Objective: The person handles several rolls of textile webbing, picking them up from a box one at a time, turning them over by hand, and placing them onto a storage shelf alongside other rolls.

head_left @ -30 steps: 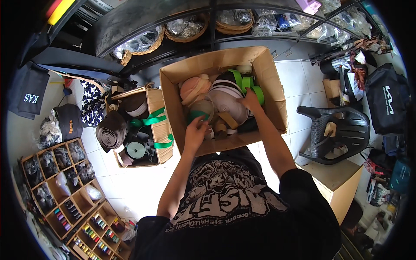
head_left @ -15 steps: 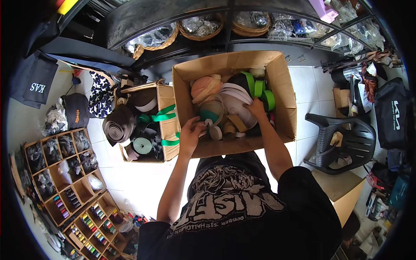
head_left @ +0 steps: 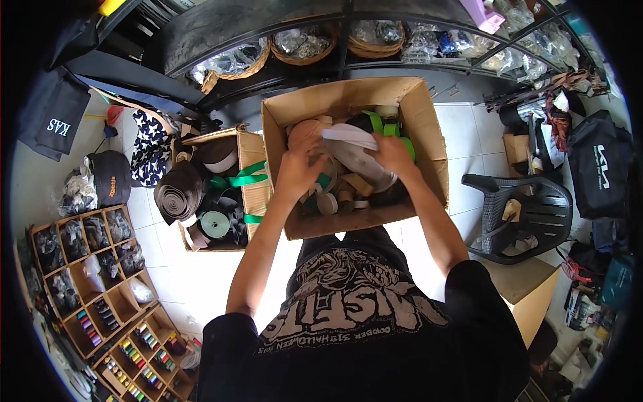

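Inside the large cardboard box (head_left: 278, 134), a big white roll of strap (head_left: 355, 151) is lifted and tilted. My right hand (head_left: 394, 157) grips the roll's upper right edge, fingers closed around the white band. On the other side, my left hand (head_left: 303, 166) hovers over the box's left part, its fingers curved and apart, close to the roll and holding nothing I can see. A peach roll (head_left: 305, 132) lies beyond that hand, partly covered. Bright green strap rolls (head_left: 392, 128) sit at the right, and small cream rolls (head_left: 327, 204) lie near the front wall.
A smaller cardboard box (head_left: 251, 147) with dark rolls and green straps (head_left: 244, 176) adjoins on the left. A black plastic chair (head_left: 526, 214) stands right. Wicker baskets (head_left: 305, 43) fill the shelf beyond. Wooden compartments (head_left: 120, 291) with thread spools stand lower left.
My right hand has raised the white roll, tipping it up. My left hand has moved farther into the box, up and to the right, from the front left rim.
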Demonstrator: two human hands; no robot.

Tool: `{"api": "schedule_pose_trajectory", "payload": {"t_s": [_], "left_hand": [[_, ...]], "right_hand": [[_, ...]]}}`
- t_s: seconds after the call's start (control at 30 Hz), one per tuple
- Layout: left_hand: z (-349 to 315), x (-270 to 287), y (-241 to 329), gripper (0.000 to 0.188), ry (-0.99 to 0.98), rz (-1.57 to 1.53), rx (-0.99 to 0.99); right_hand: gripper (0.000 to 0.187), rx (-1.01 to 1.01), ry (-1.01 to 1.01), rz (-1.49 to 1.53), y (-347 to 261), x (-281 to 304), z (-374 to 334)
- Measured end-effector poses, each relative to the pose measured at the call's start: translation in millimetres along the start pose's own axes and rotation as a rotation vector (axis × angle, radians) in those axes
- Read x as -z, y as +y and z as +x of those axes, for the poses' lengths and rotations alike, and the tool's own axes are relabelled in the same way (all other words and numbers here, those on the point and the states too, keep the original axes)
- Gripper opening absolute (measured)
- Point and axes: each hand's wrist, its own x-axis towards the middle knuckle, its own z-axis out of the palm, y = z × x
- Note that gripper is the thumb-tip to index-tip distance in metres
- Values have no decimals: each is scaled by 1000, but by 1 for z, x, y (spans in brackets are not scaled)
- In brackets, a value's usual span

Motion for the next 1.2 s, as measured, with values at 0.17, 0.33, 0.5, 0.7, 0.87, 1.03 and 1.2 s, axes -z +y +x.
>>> {"api": "schedule_pose_trajectory", "payload": {"t_s": [0.17,0.33,0.5,0.7,0.87,1.03,1.2], "left_hand": [[43,28,68,56,178,281,-621],[59,49,137,61,-126,258,-619],[48,75,182,48,-82,127,-715],[27,97,187,45,-142,-42,-485],[6,102,171,42,-142,-293,-419],[-15,116,197,37,-124,-219,-435],[-28,145,211,30,118,-122,-514]], "right_hand": [[35,268,102,-49,-52,112,-8],[35,418,161,-88,-108,205,-30],[34,513,168,15,-146,259,-44],[32,601,168,32,-169,280,-58],[34,591,138,215,-177,286,-61],[35,621,116,232,-192,295,-66],[44,687,231,118,-190,304,-64]]}}
